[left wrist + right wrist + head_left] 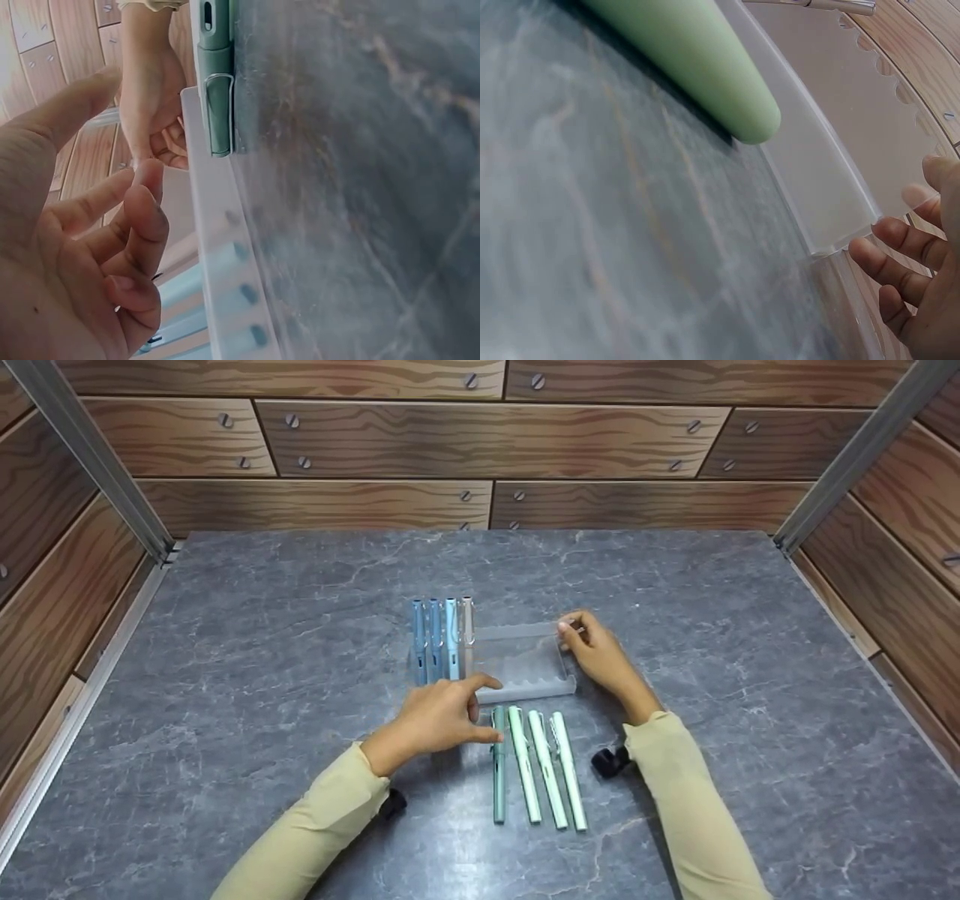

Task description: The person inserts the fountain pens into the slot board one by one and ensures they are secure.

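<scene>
A clear plastic tray (525, 656) with a scalloped rim lies mid-table. In its left part several pens stand side by side: two dark blue pens, a light blue pen (452, 641) and a grey-brown pen (468, 619). My right hand (600, 656) holds the tray's far right corner between thumb and fingers. Near the tray's front wall hovers my left hand (439, 716), thumb and index finger spread apart, nothing between them. Its thumb overlaps the cap of a dark green pen (499, 787) in the head view. In the left wrist view, that pen's clip (220, 112) faces up.
Three light green pens (547, 769) lie beside the dark green pen, in front of the tray. Wood-patterned panels (495, 442) enclose the grey marbled table (300, 600) at the back and sides, with metal posts (847, 457) at the back corners.
</scene>
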A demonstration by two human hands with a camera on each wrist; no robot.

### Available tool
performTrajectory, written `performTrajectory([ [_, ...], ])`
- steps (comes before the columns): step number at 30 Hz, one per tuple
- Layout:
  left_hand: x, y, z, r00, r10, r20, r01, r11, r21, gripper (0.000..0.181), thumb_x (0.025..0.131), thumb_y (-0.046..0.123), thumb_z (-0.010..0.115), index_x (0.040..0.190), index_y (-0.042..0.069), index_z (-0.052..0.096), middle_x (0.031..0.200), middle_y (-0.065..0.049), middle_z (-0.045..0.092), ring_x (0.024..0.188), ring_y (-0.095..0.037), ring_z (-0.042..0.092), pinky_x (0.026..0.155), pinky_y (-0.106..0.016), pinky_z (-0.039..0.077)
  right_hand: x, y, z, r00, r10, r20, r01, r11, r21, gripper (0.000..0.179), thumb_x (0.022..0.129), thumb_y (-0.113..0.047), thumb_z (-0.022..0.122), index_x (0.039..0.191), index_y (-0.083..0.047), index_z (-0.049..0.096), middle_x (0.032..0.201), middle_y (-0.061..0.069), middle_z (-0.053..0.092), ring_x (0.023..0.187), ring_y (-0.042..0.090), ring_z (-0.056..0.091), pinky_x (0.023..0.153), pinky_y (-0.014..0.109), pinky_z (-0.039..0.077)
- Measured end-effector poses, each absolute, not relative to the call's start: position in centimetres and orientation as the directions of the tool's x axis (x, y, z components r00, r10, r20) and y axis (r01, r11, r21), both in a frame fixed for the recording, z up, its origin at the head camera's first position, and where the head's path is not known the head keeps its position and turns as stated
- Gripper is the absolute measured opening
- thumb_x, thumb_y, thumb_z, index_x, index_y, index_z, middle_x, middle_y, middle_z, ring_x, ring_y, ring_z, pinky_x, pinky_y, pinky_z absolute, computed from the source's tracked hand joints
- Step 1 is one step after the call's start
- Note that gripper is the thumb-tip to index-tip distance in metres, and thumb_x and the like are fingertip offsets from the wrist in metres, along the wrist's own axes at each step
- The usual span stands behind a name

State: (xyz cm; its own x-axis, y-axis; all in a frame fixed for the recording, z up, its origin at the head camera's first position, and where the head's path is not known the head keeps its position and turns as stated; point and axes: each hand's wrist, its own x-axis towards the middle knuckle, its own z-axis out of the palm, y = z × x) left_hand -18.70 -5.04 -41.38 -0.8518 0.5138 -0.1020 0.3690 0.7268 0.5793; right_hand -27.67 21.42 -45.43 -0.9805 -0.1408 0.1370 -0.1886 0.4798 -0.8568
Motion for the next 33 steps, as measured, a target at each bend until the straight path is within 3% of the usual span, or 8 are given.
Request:
performTrajectory([
  [12,-19.2,-5.2,-41.9,-0.79,0.579,-0.201,0.406,0.74,0.537,0.074,0.073,0.047,0.08,0.137,0.022,0.051,0.074,0.011,0.06,0.064,-0.006,0.054,0.055,-0.026,0.044,-27.6,21.3,-45.2,-0.979,-0.149,0.142,-0.198,0.489,-0.85,0.023,0.101,-0.02,0.049,0.113,0.0,0.053,0.097,0.015,0.061,0.083,0.019,0.061,0.077,0.02,0.049],
  [23,-19.4,-5.0,-42.3,-0.779,0.581,-0.237,0.396,0.748,0.532,0.073,0.076,0.042,0.079,0.138,0.02,0.049,0.072,0.008,0.058,0.062,-0.008,0.052,0.053,-0.027,0.042,-27.6,21.3,-45.3,-0.979,-0.143,0.144,-0.196,0.488,-0.85,0.024,0.101,-0.021,0.049,0.112,0.001,0.053,0.1,0.02,0.061,0.08,0.012,0.06,0.076,0.02,0.049],
  [28,-19.5,-4.8,-42.5,-0.777,0.579,-0.247,0.41,0.763,0.499,0.074,0.076,0.045,0.078,0.139,0.021,0.048,0.071,0.007,0.054,0.064,-0.01,0.05,0.053,-0.028,0.04,-27.7,21.3,-45.3,-0.981,-0.134,0.139,-0.188,0.485,-0.854,0.024,0.101,-0.02,0.049,0.112,0.001,0.053,0.1,0.018,0.061,0.082,0.015,0.061,0.078,0.024,0.05],
  [33,-19.3,-4.7,-42.5,-0.778,0.573,-0.258,0.41,0.775,0.481,0.074,0.076,0.045,0.078,0.14,0.023,0.048,0.072,0.006,0.052,0.067,-0.012,0.049,0.054,-0.028,0.04,-27.4,21.0,-45.1,-0.984,-0.123,0.128,-0.172,0.485,-0.858,0.023,0.101,-0.016,0.049,0.112,0.003,0.053,0.1,0.02,0.061,0.087,0.028,0.062,0.077,0.022,0.049],
])
